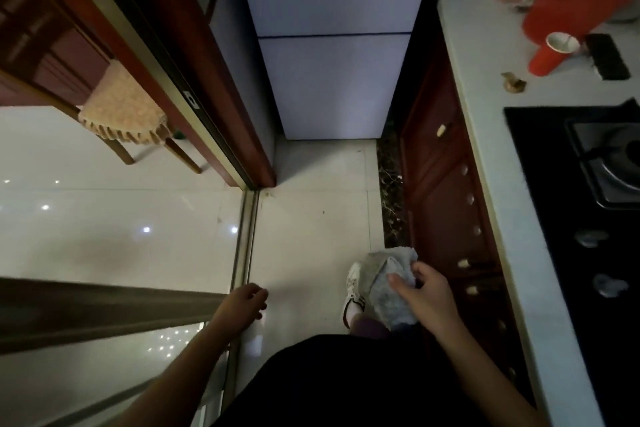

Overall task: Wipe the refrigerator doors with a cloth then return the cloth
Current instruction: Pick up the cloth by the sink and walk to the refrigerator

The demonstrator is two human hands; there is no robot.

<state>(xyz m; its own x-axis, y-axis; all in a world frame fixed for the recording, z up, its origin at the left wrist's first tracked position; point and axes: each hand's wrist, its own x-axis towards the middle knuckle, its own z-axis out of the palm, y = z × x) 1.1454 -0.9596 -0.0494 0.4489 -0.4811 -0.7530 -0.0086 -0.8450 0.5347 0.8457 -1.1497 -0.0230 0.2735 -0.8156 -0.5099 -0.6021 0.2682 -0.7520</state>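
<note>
The pale refrigerator (332, 55) stands straight ahead, its doors shut with a dark seam between the upper and lower door. My right hand (424, 298) is low, well short of the doors, and grips a crumpled grey cloth (388, 284) beside the counter cabinets. My left hand (244, 303) hangs over the floor with fingers loosely curled and nothing in it, near the sliding door's floor track.
A white countertop (485, 135) runs along the right with a black gas hob (588, 163), a red flask (575, 0) and a red cup (550, 52). Red-brown cabinet doors (446, 184) sit below it. A sliding door frame (194, 80) and a cushioned chair (121, 114) lie left.
</note>
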